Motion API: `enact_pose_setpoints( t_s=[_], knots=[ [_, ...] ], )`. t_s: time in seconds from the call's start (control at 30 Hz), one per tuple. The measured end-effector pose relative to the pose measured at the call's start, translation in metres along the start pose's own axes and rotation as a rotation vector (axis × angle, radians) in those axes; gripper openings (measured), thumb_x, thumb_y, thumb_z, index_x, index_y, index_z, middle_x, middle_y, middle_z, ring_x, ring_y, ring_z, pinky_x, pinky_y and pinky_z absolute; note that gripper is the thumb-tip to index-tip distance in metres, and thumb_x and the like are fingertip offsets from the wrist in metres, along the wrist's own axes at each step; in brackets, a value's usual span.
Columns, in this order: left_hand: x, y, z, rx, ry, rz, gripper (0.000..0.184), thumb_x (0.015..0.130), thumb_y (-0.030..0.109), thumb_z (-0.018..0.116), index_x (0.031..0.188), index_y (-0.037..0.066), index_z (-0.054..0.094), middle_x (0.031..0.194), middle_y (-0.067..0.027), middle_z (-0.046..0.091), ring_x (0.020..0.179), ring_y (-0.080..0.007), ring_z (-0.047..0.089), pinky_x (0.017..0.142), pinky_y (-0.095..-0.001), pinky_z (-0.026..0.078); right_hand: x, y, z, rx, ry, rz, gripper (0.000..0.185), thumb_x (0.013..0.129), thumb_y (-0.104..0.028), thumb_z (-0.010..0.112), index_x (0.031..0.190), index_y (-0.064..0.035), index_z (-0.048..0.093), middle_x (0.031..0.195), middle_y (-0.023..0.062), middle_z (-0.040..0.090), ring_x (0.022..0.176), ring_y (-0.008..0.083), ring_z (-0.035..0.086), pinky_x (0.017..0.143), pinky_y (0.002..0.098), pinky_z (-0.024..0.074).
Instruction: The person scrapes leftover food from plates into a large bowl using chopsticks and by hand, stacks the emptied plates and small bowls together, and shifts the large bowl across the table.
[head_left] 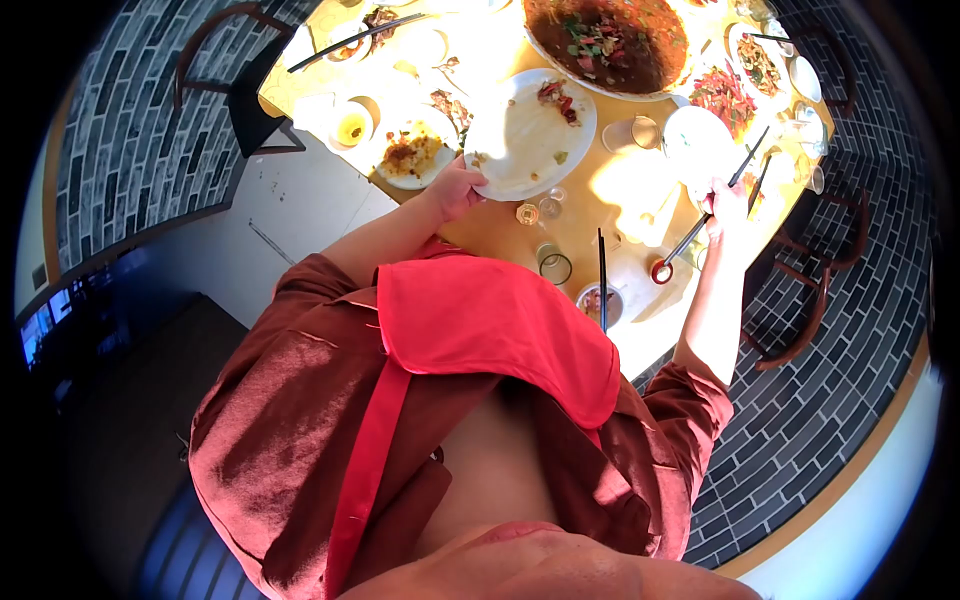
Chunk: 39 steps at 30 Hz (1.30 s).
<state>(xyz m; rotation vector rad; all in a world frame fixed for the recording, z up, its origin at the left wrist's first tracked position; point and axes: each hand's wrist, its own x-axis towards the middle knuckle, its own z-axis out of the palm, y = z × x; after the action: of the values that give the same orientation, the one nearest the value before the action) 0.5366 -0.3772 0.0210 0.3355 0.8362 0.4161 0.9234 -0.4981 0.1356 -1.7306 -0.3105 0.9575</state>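
Gripping with my left hand (458, 190), I have the near-left rim of the large stained white plate (525, 140) over the table (590, 215), beside the soup bowl (610, 45). My right hand (727, 208) is closed around black chopsticks (686, 240), slanting down to a small red-rimmed cup (661, 271).

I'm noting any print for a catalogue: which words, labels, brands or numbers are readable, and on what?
None can be read.
Small round gold-toned item: markings too small.
Lit screen: too blurred.
Plate in the left hand and red apron: no lettering visible.
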Motion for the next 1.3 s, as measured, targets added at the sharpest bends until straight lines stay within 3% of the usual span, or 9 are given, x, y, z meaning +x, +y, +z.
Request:
enact_pose_setpoints(
  t_s=[0.17,0.37,0.67,0.93,1.03,1.1,1.17,1.23,1.3],
  knots=[
    [0.007,0.005,-0.009,0.181,0.088,0.005,0.062,0.072,-0.008,0.046,0.127,0.012,0.026,0.106,-0.0126,0.051,0.088,-0.0248,0.057,0.064,-0.0341,0.052,0.002,0.000,0.001,-0.001,0.032,-0.005,0.009,0.074,0.004,0.045,0.077,-0.0026,0.051,0.054,0.0039,0.050,0.039,0.0089,0.042,0.035,0.0207,0.0263],
    [0.000,0.008,0.002,0.298,0.158,-0.017,0.053,0.069,-0.013,0.041,0.120,0.001,0.037,0.111,-0.0142,0.050,0.100,-0.0279,0.054,0.081,-0.0383,0.051,0.001,-0.008,0.005,-0.020,0.063,-0.003,0.008,0.074,0.002,0.045,0.077,-0.0021,0.052,0.055,0.0044,0.052,0.039,0.0086,0.043,0.034,0.0204,0.0262],
    [0.002,-0.001,-0.008,0.394,0.198,0.007,0.050,0.072,-0.008,0.042,0.121,0.002,0.038,0.111,-0.0133,0.051,0.099,-0.0259,0.055,0.078,-0.0353,0.052,0.023,-0.004,0.003,-0.047,0.021,-0.027,0.009,0.074,0.001,0.047,0.081,0.0013,0.053,0.059,0.0069,0.055,0.041,0.0102,0.046,0.034,0.0197,0.0292],
    [-0.023,0.069,0.023,1.275,0.046,-0.359,0.018,0.077,0.012,0.052,0.089,0.001,0.060,0.073,-0.0118,0.061,0.065,-0.0227,0.062,0.058,-0.0288,0.050,0.035,-0.029,0.025,-0.165,0.100,-0.093,0.020,0.071,0.002,0.046,0.092,0.0047,0.048,0.060,0.0077,0.052,0.042,0.0115,0.045,0.035,0.0226,0.0316],
    [-0.012,0.099,0.056,1.930,-0.127,0.251,0.022,0.077,0.013,0.055,0.095,0.002,0.060,0.071,-0.0109,0.060,0.065,-0.0159,0.061,0.058,-0.0270,0.048,0.048,-0.035,0.035,-0.248,0.103,-0.119,0.019,0.071,0.000,0.048,0.090,0.0040,0.049,0.059,0.0069,0.053,0.042,0.0113,0.046,0.036,0.0222,0.0338],
    [-0.005,0.120,0.115,1.621,-0.155,0.375,0.019,0.076,0.014,0.053,0.091,0.004,0.061,0.082,-0.0143,0.062,0.073,-0.0300,0.060,0.067,-0.0359,0.048,0.053,-0.049,0.050,-0.376,0.172,-0.147,0.018,0.072,-0.002,0.049,0.089,0.0032,0.050,0.057,0.0064,0.054,0.042,0.0116,0.048,0.037,0.0224,0.0353],
    [0.016,0.135,0.172,1.622,-0.341,0.658,0.018,0.077,0.012,0.051,0.090,0.006,0.061,0.088,-0.0103,0.062,0.082,-0.0272,0.058,0.074,-0.0361,0.046,0.078,-0.045,0.048,-0.705,0.270,-0.302,0.028,0.071,-0.011,0.054,0.094,0.0045,0.051,0.058,0.0102,0.056,0.044,0.0154,0.053,0.045,0.0269,0.0433],
    [0.081,0.125,0.190,1.720,-0.497,1.293,0.017,0.076,0.012,0.053,0.090,0.008,0.062,0.090,-0.0071,0.062,0.087,-0.0232,0.057,0.077,-0.0346,0.044,0.084,-0.058,0.069,-0.815,0.252,-0.412,0.035,0.069,-0.014,0.056,0.098,0.0052,0.051,0.062,0.0138,0.058,0.053,0.0204,0.057,0.054,0.0301,0.0461],
    [0.102,0.137,0.225,1.971,-0.693,1.208,0.018,0.076,0.013,0.053,0.090,0.010,0.062,0.088,-0.0051,0.062,0.091,-0.0213,0.056,0.078,-0.0349,0.043,0.106,-0.064,0.087,-0.879,0.242,-0.499,0.043,0.067,-0.018,0.059,0.102,0.0058,0.051,0.071,0.0188,0.061,0.066,0.0275,0.061,0.067,0.0339,0.0480]
  ],
)
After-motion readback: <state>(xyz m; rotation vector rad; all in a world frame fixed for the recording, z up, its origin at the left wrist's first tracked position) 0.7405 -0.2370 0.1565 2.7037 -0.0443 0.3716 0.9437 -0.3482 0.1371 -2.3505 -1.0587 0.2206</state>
